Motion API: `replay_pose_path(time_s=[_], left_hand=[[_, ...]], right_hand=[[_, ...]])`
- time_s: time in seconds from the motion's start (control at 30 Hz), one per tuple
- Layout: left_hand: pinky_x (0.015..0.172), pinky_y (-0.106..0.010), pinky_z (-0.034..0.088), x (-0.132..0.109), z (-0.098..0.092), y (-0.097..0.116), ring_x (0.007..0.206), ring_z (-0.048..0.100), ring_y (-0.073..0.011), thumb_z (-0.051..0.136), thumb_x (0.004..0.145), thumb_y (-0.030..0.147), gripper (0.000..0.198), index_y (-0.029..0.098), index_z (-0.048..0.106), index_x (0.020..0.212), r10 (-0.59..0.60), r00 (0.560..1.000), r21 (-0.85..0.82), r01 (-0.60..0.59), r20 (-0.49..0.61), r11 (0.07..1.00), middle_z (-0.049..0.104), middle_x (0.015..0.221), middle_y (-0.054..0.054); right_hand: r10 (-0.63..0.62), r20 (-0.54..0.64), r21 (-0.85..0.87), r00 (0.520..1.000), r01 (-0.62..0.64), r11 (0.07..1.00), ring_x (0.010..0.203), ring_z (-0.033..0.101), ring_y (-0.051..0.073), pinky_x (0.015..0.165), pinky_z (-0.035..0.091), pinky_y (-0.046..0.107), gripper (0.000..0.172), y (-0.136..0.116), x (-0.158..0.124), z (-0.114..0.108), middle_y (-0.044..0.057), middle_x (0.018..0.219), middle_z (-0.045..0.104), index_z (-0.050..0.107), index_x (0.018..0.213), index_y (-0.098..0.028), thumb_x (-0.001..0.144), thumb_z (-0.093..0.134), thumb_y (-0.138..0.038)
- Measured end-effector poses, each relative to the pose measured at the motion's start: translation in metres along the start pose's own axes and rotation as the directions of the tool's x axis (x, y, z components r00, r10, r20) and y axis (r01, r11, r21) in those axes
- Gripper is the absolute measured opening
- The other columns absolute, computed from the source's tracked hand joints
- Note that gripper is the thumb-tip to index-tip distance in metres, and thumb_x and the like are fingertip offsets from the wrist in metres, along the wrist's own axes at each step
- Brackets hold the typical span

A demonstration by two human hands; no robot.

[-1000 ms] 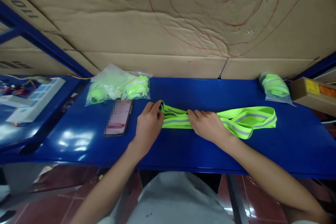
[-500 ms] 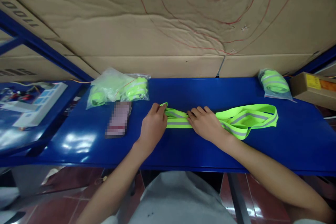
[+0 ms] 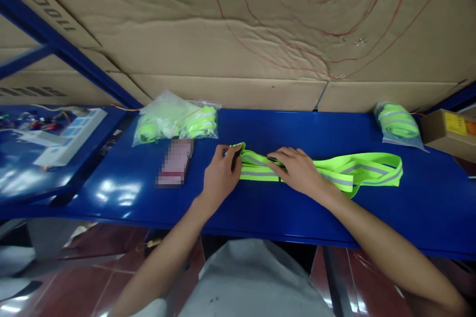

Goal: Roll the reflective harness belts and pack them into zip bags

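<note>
A fluorescent yellow-green reflective strap (image 3: 375, 171) with a grey stripe lies folded in long loops across the blue table. My left hand (image 3: 222, 172) is closed on the strap's left end, where a black piece shows between thumb and fingers. Over the middle of the strap rests my right hand (image 3: 300, 171), its thumb apart from the stretched fingers. A small dark part shows beneath those fingers, too covered to name. The loose loops spread out to the right of that hand.
Clear plastic bags (image 3: 174, 119) of rolled straps lie at the back left, beside a pixelated pinkish object (image 3: 174, 162). Another bagged strap roll (image 3: 399, 121) sits back right by a cardboard box (image 3: 451, 131). A power strip (image 3: 70, 136) is far left. Cardboard (image 3: 238, 49) stands behind the table (image 3: 260, 213).
The view has shifted slightly, so things appear further right. My right hand's thumb and fingers have spread apart. The strap's loops beside my right wrist have changed shape.
</note>
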State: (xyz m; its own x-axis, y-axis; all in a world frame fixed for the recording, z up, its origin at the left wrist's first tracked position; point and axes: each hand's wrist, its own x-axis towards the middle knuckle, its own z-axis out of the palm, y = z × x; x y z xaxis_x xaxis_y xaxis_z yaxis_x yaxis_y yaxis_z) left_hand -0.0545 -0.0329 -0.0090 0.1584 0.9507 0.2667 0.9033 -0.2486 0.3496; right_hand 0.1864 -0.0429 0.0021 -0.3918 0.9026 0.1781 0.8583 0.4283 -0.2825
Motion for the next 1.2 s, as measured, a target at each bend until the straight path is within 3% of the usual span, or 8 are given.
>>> replay_pose_path(time_s=[0.17, 0.3, 0.53, 0.7, 0.77, 0.93, 1.07, 1.2], left_hand=[[0.082, -0.035, 0.056, 0.0, 0.008, 0.003, 0.11, 0.061, -0.028, 0.045, 0.105, 0.03, 0.036, 0.022, 0.059, 0.136, 0.052, 0.997, 0.102, -0.046, -0.051, 0.994, 0.057, 0.121, -0.012], [0.076, -0.031, 0.055, -0.002, 0.011, -0.001, 0.103, 0.064, -0.0246, 0.041, 0.107, 0.033, 0.036, 0.023, 0.056, 0.138, 0.03, 0.999, 0.103, -0.025, -0.046, 0.994, 0.057, 0.123, -0.012], [0.077, -0.032, 0.055, -0.001, 0.01, 0.001, 0.105, 0.065, -0.0249, 0.036, 0.107, 0.03, 0.036, 0.022, 0.053, 0.138, 0.023, 1.0, 0.146, -0.02, -0.013, 0.989, 0.057, 0.126, -0.012], [0.082, -0.035, 0.056, 0.0, 0.01, 0.004, 0.109, 0.064, -0.0261, 0.036, 0.106, 0.028, 0.037, 0.019, 0.047, 0.14, 0.0, 1.0, 0.11, 0.0, 0.001, 0.994, 0.056, 0.127, -0.014], [0.083, -0.036, 0.056, -0.001, 0.01, 0.005, 0.11, 0.064, -0.0268, 0.036, 0.106, 0.028, 0.04, 0.017, 0.044, 0.144, 0.001, 1.0, 0.105, 0.0, -0.008, 0.994, 0.057, 0.128, -0.014], [0.081, -0.035, 0.056, -0.001, 0.011, 0.005, 0.108, 0.064, -0.0259, 0.035, 0.106, 0.026, 0.043, 0.023, 0.047, 0.147, -0.007, 1.0, 0.126, 0.008, -0.014, 0.992, 0.056, 0.13, -0.012], [0.078, -0.029, 0.056, 0.0, 0.011, 0.001, 0.108, 0.066, -0.0232, 0.033, 0.107, 0.029, 0.043, 0.02, 0.046, 0.147, -0.053, 0.998, 0.054, 0.055, -0.037, 0.997, 0.056, 0.131, -0.014], [0.078, -0.027, 0.056, 0.001, 0.011, -0.001, 0.11, 0.066, -0.023, 0.033, 0.108, 0.031, 0.046, 0.016, 0.042, 0.15, -0.078, 0.995, 0.021, 0.079, -0.054, 0.997, 0.055, 0.134, -0.016]], right_hand=[[0.136, 0.063, 0.074, 0.989, -0.14, 0.987, 0.113, 0.067, 0.026, 0.093, 0.042, 0.037, 0.037, -0.021, 0.032, 0.008, 0.007, 0.121, 0.074, 0.068, 0.124, -0.023, 0.105, 0.053, -0.05], [0.147, 0.138, 0.081, 0.98, -0.159, 0.984, 0.106, 0.069, 0.023, 0.084, 0.042, 0.033, 0.022, -0.028, 0.053, 0.017, 0.005, 0.112, 0.076, 0.067, 0.11, -0.021, 0.107, 0.05, -0.034], [0.112, 0.201, -0.002, 0.973, -0.114, 0.993, 0.086, 0.072, 0.024, 0.066, 0.036, 0.03, 0.025, -0.021, 0.051, 0.012, 0.007, 0.111, 0.076, 0.057, 0.118, -0.021, 0.11, 0.036, -0.03], [0.078, 0.286, -0.175, 0.955, -0.028, 0.984, 0.086, 0.073, 0.026, 0.08, 0.04, 0.034, 0.026, -0.014, 0.054, -0.004, 0.009, 0.097, 0.077, 0.058, 0.119, -0.02, 0.11, 0.039, -0.035], [0.071, 0.305, -0.15, 0.95, -0.026, 0.988, 0.092, 0.072, 0.025, 0.085, 0.04, 0.034, 0.022, -0.008, 0.055, -0.007, 0.008, 0.1, 0.077, 0.06, 0.115, -0.021, 0.109, 0.045, -0.035], [0.044, 0.338, -0.025, 0.94, -0.038, 0.999, 0.089, 0.07, 0.019, 0.076, 0.041, 0.029, 0.021, 0.002, 0.056, -0.015, 0.003, 0.098, 0.076, 0.063, 0.123, -0.026, 0.105, 0.054, -0.033], [-0.016, 0.369, 0.011, 0.929, 0.013, 1.0, 0.095, 0.07, 0.019, 0.077, 0.043, 0.028, 0.026, -0.007, 0.059, -0.022, 0.002, 0.102, 0.076, 0.066, 0.125, -0.028, 0.101, 0.057, -0.024], [0.083, 0.305, -0.032, 0.949, -0.077, 0.997, 0.102, 0.07, 0.023, 0.078, 0.045, 0.031, 0.026, -0.027, 0.064, -0.017, 0.008, 0.114, 0.076, 0.067, 0.121, -0.024, 0.106, 0.048, -0.033]])
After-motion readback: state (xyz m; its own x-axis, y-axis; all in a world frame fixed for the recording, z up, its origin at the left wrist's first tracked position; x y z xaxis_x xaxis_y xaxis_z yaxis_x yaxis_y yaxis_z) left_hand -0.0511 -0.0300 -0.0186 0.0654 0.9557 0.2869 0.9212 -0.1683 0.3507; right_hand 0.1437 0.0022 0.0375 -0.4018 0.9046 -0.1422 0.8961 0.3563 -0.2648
